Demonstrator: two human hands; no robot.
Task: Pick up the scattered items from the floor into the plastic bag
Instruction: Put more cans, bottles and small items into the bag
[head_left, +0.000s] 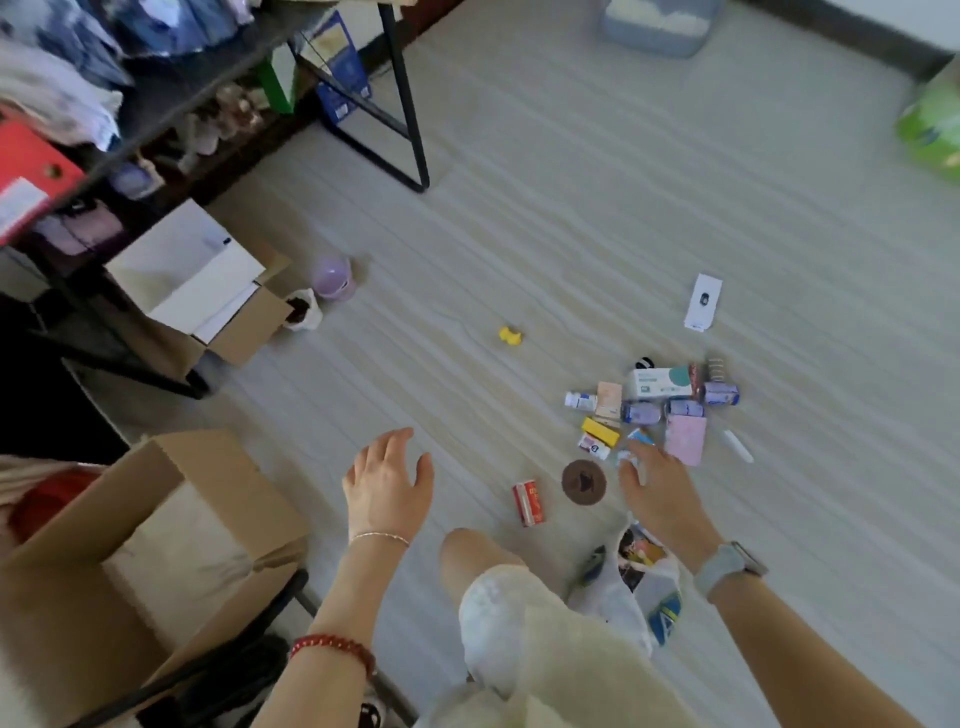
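I see the plastic bag (631, 587) on the pale wood-grain floor (571, 208) beside my knee, mouth facing the scattered items (654, 410) clustered ahead right. A red can (528, 502) lies on its side, long axis running away from me. Left hand (387, 486) and right hand (662, 496) hover with fingers spread, holding nothing. Cardboard boxes (156, 545) stand left.

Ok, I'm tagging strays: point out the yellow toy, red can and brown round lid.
yellow toy (510, 335), head view, its middle.
red can (529, 502), head view, its side.
brown round lid (584, 481), head view, centre of its top.
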